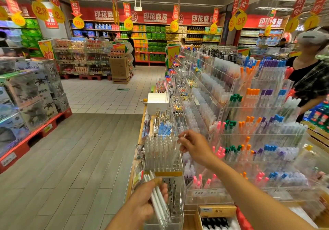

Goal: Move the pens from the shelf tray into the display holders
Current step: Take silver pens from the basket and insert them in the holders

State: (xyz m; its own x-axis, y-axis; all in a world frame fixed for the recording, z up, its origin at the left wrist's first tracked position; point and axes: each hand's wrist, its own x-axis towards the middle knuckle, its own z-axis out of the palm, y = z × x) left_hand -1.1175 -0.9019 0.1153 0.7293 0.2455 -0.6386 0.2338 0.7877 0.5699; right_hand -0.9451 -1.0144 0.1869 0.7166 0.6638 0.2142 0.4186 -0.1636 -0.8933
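At the bottom of the head view, the left hand point(147, 199) grips a bundle of white pens point(157, 196), fingers curled round the barrels, tips slanting up and left over the near end of the clear holder point(165, 165). The bundle lies against the holder's front wall, above a section where a few dark pens stand in holes.

Farther in, the right hand point(193, 146) reaches across from the right and pinches a single pen point(181, 138) between thumb and fingertips, its white end poking up past the knuckles. That pen hangs just over the back rows of the holder, which are packed with upright clear pens point(160, 146); whether its lower tip has entered a hole cannot be told.

The holder sits at the aisle edge of the wooden shelf point(145, 121), with open grey floor point(74, 158) to the left. Tiered acrylic racks point(258, 108) of coloured markers crowd close on the right, touching or nearly touching the right forearm. A white box point(157, 101) stands farther along the shelf. A person point(309, 80) in dark clothing stands beyond the racks.
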